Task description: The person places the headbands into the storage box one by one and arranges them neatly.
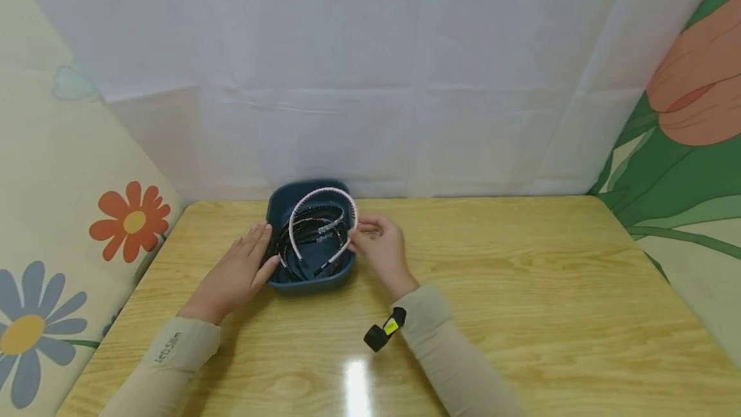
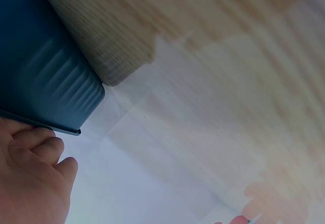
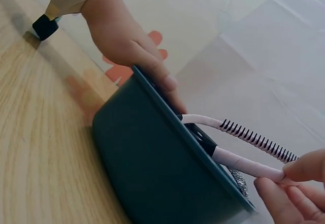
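Observation:
A dark blue-green plastic basket stands near the table's far edge, with several black, sparkly headbands inside. Over them is a pale pink headband with dark comb teeth along its inner side. My right hand pinches one arm of the pink headband between thumb and fingers at the basket's right rim; the right wrist view shows this pinch close up, by the fingers. On the other side my left hand rests along the basket's left rim, fingers extended, and in the left wrist view its fingers touch the rim.
The wooden table runs beneath the basket and both arms. Behind it hangs a white cloth, close to the basket's back. Flower-patterned panels stand at both sides. A black wrist strap hangs by the right cuff.

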Tool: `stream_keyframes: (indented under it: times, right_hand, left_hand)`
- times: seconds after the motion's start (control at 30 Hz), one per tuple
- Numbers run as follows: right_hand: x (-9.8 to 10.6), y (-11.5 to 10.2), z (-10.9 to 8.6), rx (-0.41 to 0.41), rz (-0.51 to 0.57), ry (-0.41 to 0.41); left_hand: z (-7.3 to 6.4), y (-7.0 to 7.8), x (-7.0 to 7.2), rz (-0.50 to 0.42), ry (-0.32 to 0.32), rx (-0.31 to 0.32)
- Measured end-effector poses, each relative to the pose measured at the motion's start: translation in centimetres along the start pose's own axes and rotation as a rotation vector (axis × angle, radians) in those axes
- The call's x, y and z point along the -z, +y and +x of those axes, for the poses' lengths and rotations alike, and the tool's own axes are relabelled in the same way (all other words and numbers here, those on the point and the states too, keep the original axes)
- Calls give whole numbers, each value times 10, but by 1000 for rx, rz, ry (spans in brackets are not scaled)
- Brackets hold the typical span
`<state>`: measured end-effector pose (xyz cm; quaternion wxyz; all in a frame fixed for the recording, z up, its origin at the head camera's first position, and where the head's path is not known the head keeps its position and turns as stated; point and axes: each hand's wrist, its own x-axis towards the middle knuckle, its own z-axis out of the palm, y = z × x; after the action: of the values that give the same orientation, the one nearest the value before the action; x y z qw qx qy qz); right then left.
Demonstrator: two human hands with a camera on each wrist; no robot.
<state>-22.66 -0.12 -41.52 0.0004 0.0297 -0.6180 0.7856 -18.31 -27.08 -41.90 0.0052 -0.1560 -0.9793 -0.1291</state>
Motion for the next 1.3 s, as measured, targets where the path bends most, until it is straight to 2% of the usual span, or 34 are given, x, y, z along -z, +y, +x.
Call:
stream_keyframes:
  times: [0.2,0.6,1.07,1.3]
  right_hand:
    - [-7,2,-5,-2,-19,-25]
    - [-13,4,-10,57,-174,-16]
    - [-12,3,-14,153,-379,-59]
    - [-9,0,-15,175,-381,-84]
  left_hand:
    - [1,0,0,11,-6,7]
    - [0,0,0,6,0,-1]
    - [-1,0,0,-2,-8,-2]
    - [-1,0,0,0,-2,1]
